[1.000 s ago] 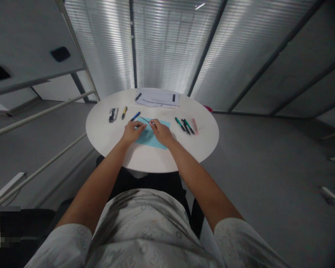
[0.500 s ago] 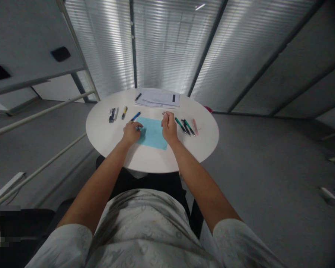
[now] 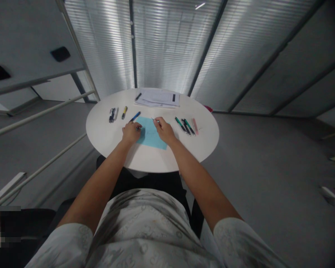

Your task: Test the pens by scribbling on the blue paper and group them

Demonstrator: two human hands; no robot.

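Steadily: your right hand (image 3: 164,131) pinches a thin, dark-tipped rod (image 3: 153,119), twelve o'clock on the light-blue rectangular sheet (image 3: 152,141) / your left hand (image 3: 131,133) curls at nine o'clock, contents can't be told / best grip lightly, working low over the sheet so drops show.

My hands: two, left hand (image 3: 131,133) and right hand (image 3: 164,129); slim piece (image 3: 153,119) in my right: one; partly hidden piece (image 3: 139,128) in my left: one visible; white table (image 3: 150,160): one; light-blue sheet (image 3: 153,139): one; blue pen (image 3: 135,117): one; yellow-and-black pen (image 3: 124,112), left: one; pen cluster (image 3: 112,115), farther left: more than one, exact count unclear; green and black pens (image 3: 180,125), right: three; pink strip (image 3: 195,126), right: one; white papers (image 3: 158,97), far: several, uncountable; dark pen (image 3: 138,96) on those: one
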